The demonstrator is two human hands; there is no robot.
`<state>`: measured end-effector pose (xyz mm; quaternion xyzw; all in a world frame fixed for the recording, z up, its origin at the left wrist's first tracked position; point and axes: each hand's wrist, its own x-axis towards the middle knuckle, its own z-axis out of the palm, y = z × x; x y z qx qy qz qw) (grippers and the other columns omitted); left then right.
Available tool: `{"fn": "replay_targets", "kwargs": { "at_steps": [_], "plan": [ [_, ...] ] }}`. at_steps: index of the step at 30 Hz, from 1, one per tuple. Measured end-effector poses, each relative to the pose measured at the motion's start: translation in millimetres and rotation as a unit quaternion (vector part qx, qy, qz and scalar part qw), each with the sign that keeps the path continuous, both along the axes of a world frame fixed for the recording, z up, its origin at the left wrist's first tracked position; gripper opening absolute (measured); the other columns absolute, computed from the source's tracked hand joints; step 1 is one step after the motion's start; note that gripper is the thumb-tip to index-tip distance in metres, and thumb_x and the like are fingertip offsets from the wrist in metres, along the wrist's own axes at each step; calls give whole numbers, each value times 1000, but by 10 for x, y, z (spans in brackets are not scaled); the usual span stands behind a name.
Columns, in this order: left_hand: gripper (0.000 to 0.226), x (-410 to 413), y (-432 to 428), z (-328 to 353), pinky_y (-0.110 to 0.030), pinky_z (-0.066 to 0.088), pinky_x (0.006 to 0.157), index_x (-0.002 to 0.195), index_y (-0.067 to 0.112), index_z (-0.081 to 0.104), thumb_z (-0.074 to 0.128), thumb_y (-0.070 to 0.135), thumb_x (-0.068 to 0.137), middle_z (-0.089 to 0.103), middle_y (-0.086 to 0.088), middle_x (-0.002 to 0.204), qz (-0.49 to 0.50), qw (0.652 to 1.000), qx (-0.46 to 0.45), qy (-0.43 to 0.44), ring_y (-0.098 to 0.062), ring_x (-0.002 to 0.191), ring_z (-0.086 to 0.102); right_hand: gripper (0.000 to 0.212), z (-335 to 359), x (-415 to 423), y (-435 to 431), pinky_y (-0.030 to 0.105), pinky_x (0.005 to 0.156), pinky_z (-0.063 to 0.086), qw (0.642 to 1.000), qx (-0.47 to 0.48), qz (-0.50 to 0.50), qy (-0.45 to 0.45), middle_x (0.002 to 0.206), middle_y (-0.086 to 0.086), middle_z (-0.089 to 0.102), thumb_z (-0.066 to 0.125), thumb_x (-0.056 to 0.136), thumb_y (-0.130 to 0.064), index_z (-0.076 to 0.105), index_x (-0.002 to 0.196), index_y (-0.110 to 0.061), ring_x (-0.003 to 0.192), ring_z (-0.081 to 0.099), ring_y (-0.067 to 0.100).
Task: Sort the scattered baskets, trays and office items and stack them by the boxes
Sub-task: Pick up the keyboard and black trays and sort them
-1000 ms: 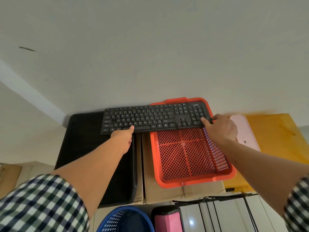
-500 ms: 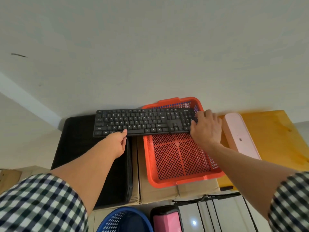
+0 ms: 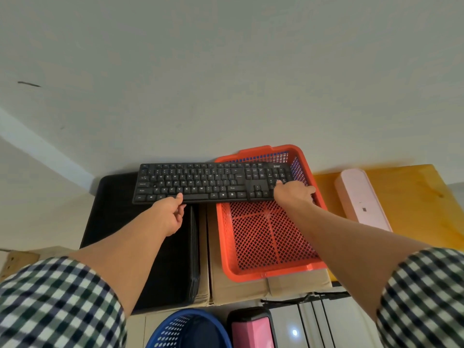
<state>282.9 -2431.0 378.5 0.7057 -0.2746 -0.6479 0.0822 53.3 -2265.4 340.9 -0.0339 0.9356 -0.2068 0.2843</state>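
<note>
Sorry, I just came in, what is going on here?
A person holds a black keyboard with both hands: the left hand pinches its near edge, the right hand grips its right end. The keyboard spans a stack of black trays and a red basket, both on cardboard boxes.

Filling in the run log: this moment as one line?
left hand grips keyboard front edge | right hand holds its right end | keyboard over black trays and red basket

Plain white wall behind, yellow wooden surface at right, glossy white cabinet below
</note>
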Motion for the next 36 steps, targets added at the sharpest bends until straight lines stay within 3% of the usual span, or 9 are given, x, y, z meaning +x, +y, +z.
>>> {"fn": "replay_targets", "kwargs": {
  "at_steps": [4, 8, 11, 14, 21, 26, 28, 32, 36],
  "plan": [
    [34, 126, -17, -33, -21, 36, 49, 117, 7, 65, 70, 30, 93, 62, 5, 81, -3, 999, 6, 33, -3, 58, 49, 58, 6, -28, 27, 51, 102, 48, 996, -19, 25, 87, 133, 18, 54, 43, 99, -50, 58, 130, -3, 118, 54, 38],
    [28, 60, 77, -8, -20, 35, 48, 109, 8, 65, 71, 29, 91, 66, 3, 86, 12, 998, 17, 56, -3, 56, 50, 61, 85, -87, 41, 54, 108, 33, 981, 40, 32, 188, 145, 19, 40, 45, 97, -56, 49, 137, -9, 131, 38, 39],
    [24, 73, 107, 10, -20, 35, 47, 110, 14, 64, 70, 29, 92, 69, 1, 94, 15, 997, 7, 69, -3, 53, 49, 73, -32, -300, 173, 53, 105, 38, 995, -32, -34, 89, 144, 21, 45, 40, 97, -63, 33, 146, -9, 130, 45, 42],
    [29, 76, 98, 19, -21, 34, 48, 116, 13, 62, 68, 29, 93, 67, 1, 90, -1, 998, -2, 67, -3, 53, 48, 80, -109, -411, 240, 45, 89, 46, 996, -78, -28, 37, 136, 21, 57, 29, 97, -72, 36, 146, -10, 111, 59, 40],
    [35, 104, 85, -4, -18, 32, 48, 125, 14, 61, 68, 27, 94, 67, 1, 91, -11, 998, 4, 68, -2, 53, 47, 68, -252, -341, 283, 38, 76, 40, 995, -80, 7, 57, 122, 13, 64, 32, 97, -69, 47, 135, -15, 96, 60, 32],
    [36, 167, 98, -21, -17, 31, 45, 125, 11, 62, 68, 28, 94, 66, 2, 85, -3, 996, -7, 88, -2, 50, 46, 73, -314, -378, 282, 39, 80, 38, 990, -124, -16, 61, 120, 14, 66, 30, 93, -76, 58, 120, -14, 109, 62, 35],
    [37, 152, 72, -3, -16, 31, 45, 125, 11, 62, 69, 29, 93, 67, 3, 87, -10, 996, -8, 87, -2, 50, 46, 62, -315, -363, 250, 36, 80, 37, 984, -161, -42, 67, 117, 12, 68, 37, 95, -70, 60, 114, -15, 106, 62, 33],
    [37, 10, 78, 16, -15, 31, 43, 126, 13, 62, 69, 29, 93, 68, 2, 88, -26, 996, -12, 86, -2, 50, 47, 44, -264, -413, 233, 32, 81, 37, 972, -205, -89, 76, 119, 9, 68, 50, 101, -49, 60, 125, -13, 103, 62, 30],
    [39, -152, 66, -2, -16, 29, 40, 120, 14, 65, 71, 38, 90, 65, 7, 78, -66, 996, -39, 52, -3, 49, 42, 40, -239, -544, 225, 32, 81, 36, 963, -225, -109, 98, 117, 9, 67, 49, 101, -47, 56, 123, -14, 103, 62, 31]
  ]
}}
